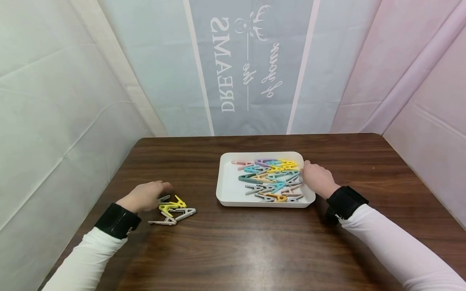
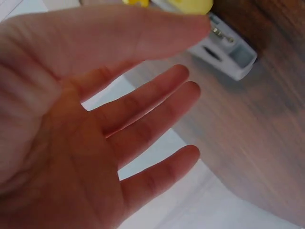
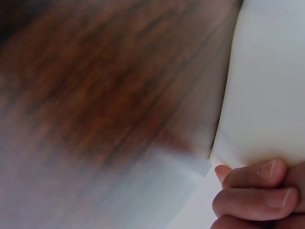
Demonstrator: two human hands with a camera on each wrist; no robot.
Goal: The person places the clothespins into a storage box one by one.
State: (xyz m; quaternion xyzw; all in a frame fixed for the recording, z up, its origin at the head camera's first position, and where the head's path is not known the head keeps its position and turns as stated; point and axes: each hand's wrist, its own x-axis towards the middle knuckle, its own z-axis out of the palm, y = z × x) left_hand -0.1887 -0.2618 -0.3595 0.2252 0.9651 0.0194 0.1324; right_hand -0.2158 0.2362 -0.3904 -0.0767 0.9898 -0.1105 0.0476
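Observation:
A white tray holds many coloured clothespins, mostly in its right part. At the tray's right side, my right hand grips the rim. The right wrist view shows its curled fingers against the white tray wall. Over on the left, my left hand hovers beside a small pile of yellow clothespins and grey clothespins. Its fingers are spread and hold nothing. In the left wrist view, the thumb tip overlaps a yellow clothespin, with a grey clothespin just beyond.
Both hands are over a dark brown wooden table. Pale fabric hangs along the sides, and a printed curtain hangs behind the table's far edge. Black bands are strapped around both wrists over white sleeves.

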